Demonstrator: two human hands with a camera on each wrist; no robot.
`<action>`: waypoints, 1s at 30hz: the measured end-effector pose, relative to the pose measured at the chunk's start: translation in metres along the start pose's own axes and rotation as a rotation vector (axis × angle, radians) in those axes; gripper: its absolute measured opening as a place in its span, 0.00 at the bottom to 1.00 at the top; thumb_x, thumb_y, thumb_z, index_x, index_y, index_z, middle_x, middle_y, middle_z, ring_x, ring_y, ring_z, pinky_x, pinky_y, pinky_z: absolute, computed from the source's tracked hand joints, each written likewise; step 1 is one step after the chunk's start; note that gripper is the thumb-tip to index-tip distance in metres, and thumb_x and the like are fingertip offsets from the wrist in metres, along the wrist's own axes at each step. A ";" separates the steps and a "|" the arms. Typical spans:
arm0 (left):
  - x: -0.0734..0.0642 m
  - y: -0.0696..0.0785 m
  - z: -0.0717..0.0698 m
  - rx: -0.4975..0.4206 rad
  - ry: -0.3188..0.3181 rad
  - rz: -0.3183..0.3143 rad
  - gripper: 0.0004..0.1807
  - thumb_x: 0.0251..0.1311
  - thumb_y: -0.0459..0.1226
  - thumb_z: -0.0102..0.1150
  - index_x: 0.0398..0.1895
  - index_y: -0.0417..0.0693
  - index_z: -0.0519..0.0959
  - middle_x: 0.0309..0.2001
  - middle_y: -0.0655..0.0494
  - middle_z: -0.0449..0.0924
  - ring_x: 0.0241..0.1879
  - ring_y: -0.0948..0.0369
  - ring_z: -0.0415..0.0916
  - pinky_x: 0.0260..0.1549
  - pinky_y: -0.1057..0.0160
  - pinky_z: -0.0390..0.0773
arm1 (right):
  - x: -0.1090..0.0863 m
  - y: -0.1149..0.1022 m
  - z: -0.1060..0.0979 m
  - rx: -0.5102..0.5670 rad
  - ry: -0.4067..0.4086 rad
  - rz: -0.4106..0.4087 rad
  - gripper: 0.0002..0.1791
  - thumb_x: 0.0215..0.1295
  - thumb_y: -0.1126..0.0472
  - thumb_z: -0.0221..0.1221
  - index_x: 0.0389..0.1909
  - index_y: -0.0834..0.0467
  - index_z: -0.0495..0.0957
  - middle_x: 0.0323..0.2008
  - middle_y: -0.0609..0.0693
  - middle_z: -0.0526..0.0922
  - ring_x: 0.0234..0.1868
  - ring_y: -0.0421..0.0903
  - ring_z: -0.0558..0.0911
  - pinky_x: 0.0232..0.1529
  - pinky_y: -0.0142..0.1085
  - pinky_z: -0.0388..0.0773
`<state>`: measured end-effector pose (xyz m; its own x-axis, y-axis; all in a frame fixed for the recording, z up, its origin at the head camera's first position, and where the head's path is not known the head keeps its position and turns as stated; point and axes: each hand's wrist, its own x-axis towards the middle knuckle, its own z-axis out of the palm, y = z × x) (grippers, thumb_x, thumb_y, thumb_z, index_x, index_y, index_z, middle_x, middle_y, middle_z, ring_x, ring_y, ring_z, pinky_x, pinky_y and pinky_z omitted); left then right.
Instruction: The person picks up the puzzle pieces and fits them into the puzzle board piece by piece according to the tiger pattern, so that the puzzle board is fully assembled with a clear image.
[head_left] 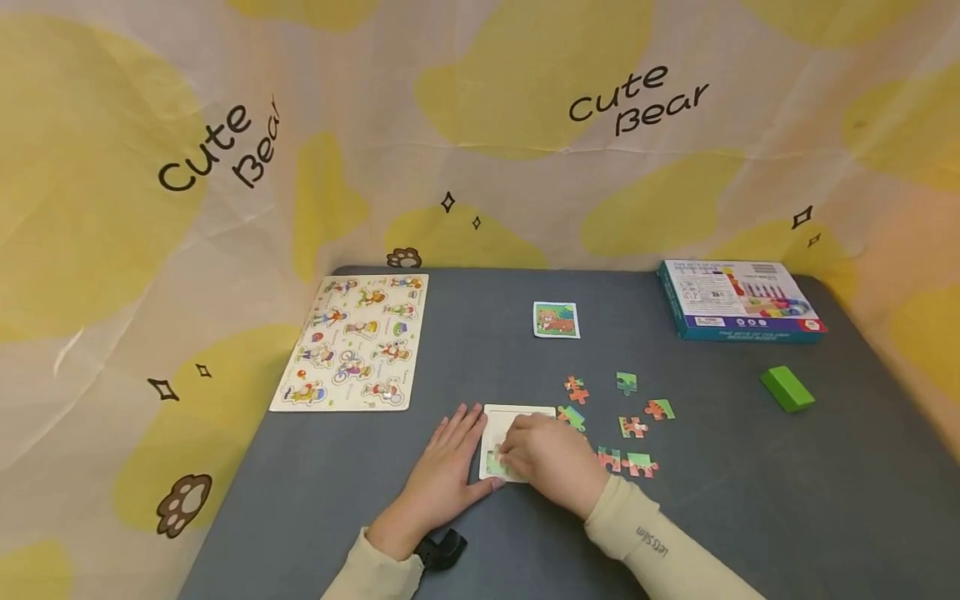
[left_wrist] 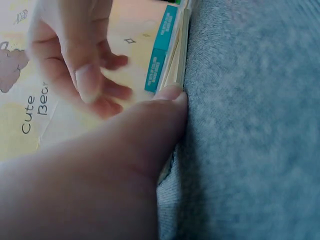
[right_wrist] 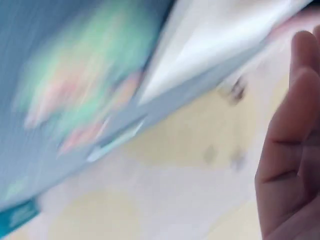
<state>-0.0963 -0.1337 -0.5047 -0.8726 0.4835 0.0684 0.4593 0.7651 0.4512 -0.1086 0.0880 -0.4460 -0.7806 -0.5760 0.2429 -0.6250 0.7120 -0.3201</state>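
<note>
A white puzzle tray (head_left: 495, 421) lies at the front middle of the table, with a green jigsaw piece (head_left: 493, 463) in its near left corner. My left hand (head_left: 446, 467) rests along the tray's left side, fingers straight and thumb at the near edge. Over the tray is my right hand (head_left: 555, 462), fingers bent down beside that piece. In the left wrist view the right hand (left_wrist: 75, 55) has its fingers loosely bent and apart, with nothing visible between them. Loose jigsaw pieces (head_left: 639, 465) in green and orange lie right of the tray; they blur in the right wrist view.
A small bear picture card (head_left: 557, 320) lies behind the tray. At back left is a board with cartoon figures (head_left: 360, 342). A flat box (head_left: 742, 300) sits at back right, and a green block (head_left: 787, 389) in front of it. Patterned cloth (head_left: 487, 125) hangs behind the table.
</note>
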 end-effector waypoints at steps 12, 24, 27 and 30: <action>-0.004 0.000 0.003 -0.006 -0.039 -0.033 0.53 0.64 0.55 0.71 0.83 0.39 0.57 0.83 0.45 0.52 0.83 0.47 0.43 0.79 0.43 0.46 | -0.002 0.156 -0.058 0.060 -0.344 0.609 0.20 0.64 0.57 0.74 0.49 0.66 0.82 0.37 0.56 0.83 0.38 0.53 0.80 0.46 0.53 0.82; 0.001 0.000 -0.002 -0.003 -0.015 -0.008 0.53 0.65 0.55 0.70 0.83 0.39 0.56 0.83 0.45 0.52 0.83 0.48 0.43 0.79 0.45 0.45 | 0.012 0.153 -0.065 0.148 -0.307 0.508 0.12 0.62 0.65 0.74 0.32 0.58 0.78 0.32 0.53 0.74 0.34 0.51 0.75 0.37 0.42 0.74; 0.000 -0.001 -0.001 0.000 -0.024 -0.012 0.53 0.65 0.56 0.70 0.83 0.40 0.55 0.83 0.46 0.51 0.83 0.49 0.42 0.79 0.45 0.45 | 0.017 0.136 -0.063 0.201 -0.246 0.419 0.13 0.63 0.67 0.74 0.30 0.56 0.76 0.28 0.50 0.75 0.32 0.49 0.75 0.35 0.41 0.72; -0.001 0.000 0.000 0.003 -0.024 -0.013 0.53 0.65 0.56 0.69 0.83 0.40 0.56 0.83 0.46 0.51 0.83 0.49 0.42 0.79 0.45 0.45 | 0.022 0.108 -0.053 0.293 -0.243 0.315 0.13 0.61 0.66 0.75 0.31 0.55 0.77 0.29 0.47 0.77 0.33 0.47 0.75 0.34 0.40 0.74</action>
<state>-0.0954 -0.1346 -0.5051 -0.8744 0.4835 0.0407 0.4482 0.7727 0.4494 -0.1942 0.1736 -0.4263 -0.8839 -0.4530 -0.1161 -0.3027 0.7435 -0.5964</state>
